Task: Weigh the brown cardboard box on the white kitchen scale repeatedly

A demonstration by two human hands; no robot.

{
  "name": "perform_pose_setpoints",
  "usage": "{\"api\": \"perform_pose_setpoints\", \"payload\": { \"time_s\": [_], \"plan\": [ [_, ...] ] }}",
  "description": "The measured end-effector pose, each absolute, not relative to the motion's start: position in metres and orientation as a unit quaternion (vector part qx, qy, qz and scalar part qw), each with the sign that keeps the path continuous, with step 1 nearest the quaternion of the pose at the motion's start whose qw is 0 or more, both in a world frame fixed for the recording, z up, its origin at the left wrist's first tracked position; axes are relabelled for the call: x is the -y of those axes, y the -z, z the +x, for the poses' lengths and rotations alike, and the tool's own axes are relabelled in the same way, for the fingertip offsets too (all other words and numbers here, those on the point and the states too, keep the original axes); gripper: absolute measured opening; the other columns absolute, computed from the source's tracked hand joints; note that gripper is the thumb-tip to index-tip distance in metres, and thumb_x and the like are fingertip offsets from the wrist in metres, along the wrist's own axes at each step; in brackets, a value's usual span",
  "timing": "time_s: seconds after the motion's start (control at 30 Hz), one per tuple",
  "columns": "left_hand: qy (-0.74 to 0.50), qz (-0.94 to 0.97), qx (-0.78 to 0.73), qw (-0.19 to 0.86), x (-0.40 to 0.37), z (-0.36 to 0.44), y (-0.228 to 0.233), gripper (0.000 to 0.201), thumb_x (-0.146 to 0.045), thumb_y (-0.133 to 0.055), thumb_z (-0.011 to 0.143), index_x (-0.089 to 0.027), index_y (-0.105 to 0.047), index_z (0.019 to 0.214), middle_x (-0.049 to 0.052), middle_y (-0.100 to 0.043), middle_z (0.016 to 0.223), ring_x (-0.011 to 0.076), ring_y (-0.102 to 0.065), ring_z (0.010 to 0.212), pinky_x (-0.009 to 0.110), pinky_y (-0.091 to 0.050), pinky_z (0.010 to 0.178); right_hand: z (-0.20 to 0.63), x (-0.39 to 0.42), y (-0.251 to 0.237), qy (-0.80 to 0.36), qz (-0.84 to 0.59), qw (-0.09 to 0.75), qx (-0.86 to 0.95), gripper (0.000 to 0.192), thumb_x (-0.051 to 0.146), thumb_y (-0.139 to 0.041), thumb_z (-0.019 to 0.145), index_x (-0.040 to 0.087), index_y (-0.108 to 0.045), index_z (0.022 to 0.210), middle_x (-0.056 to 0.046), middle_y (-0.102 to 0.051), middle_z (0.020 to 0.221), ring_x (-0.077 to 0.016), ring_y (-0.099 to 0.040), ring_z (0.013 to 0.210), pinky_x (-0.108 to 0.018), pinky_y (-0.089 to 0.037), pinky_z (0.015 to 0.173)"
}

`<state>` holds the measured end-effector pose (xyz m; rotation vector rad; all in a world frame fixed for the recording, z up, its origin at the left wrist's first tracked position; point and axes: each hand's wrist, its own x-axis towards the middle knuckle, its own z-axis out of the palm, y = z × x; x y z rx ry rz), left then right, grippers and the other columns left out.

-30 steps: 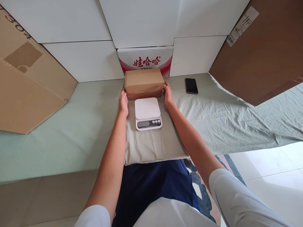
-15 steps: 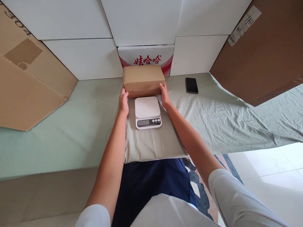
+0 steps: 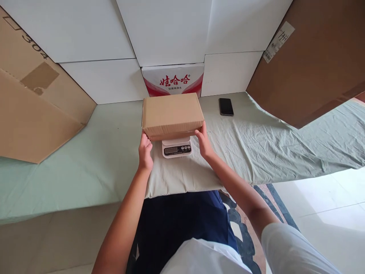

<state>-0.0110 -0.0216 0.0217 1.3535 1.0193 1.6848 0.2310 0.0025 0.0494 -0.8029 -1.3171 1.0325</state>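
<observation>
Between the left hand (image 3: 145, 152) and right hand (image 3: 204, 141), each grip pressed flat to a near lower corner, the cardboard box (image 3: 172, 115) is held with its long axis crosswise. It sits directly over the white scale (image 3: 176, 147), both hands equally near, the display showing below its front edge

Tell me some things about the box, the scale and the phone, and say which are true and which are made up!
1. Both hands hold the brown box, the left hand at one near corner and the right hand at the other. True.
2. The brown box covers the white scale so that only its display and buttons show. True.
3. The phone lies on top of the brown box. False: it lies on the green sheet, apart from the box, to its right.
4. The scale is black. False: it is white.
5. A white and red carton stands behind the brown box. True.
</observation>
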Motion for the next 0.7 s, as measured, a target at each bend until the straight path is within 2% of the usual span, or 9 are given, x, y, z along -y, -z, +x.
{"api": "perform_pose_setpoints", "payload": {
  "time_s": [0.27, 0.47, 0.7],
  "plan": [
    [-0.65, 0.503, -0.424, 0.382, 0.021, -0.011, -0.008, 0.074, -0.043, -0.058, 0.085, -0.026, -0.047, 0.157, 0.007, -0.05, 0.164, 0.0304, -0.042, 0.156, 0.042, -0.035, 0.128, 0.228, -0.002, -0.037, -0.439, -0.365, 0.604, 0.556, 0.073, 0.063, -0.055, 0.089, 0.041, -0.035, 0.156, 0.004, -0.039, 0.169, -0.0283, -0.032, 0.159, -0.051, -0.024, 0.137],
    [-0.646, 0.507, -0.429, 0.376, 0.021, -0.012, -0.007, 0.074, -0.044, -0.058, 0.086, -0.026, -0.048, 0.156, 0.008, -0.05, 0.164, 0.0311, -0.043, 0.155, 0.044, -0.035, 0.128, 0.23, -0.003, -0.035, -0.45, -0.372, 0.597, 0.55, 0.075, 0.065, -0.054, 0.088, 0.04, -0.033, 0.156, 0.004, -0.036, 0.17, -0.0275, -0.029, 0.16, -0.051, -0.022, 0.138],
    [-0.636, 0.506, -0.441, 0.381, 0.028, -0.009, -0.016, 0.074, -0.042, -0.058, 0.086, -0.025, -0.046, 0.157, 0.008, -0.049, 0.165, 0.0314, -0.041, 0.156, 0.044, -0.033, 0.129, 0.23, -0.001, -0.037, -0.441, -0.366, 0.601, 0.557, 0.071, 0.064, -0.053, 0.091, 0.039, -0.036, 0.155, 0.003, -0.04, 0.168, -0.0276, -0.035, 0.157, -0.051, -0.026, 0.136]
  ]
}}
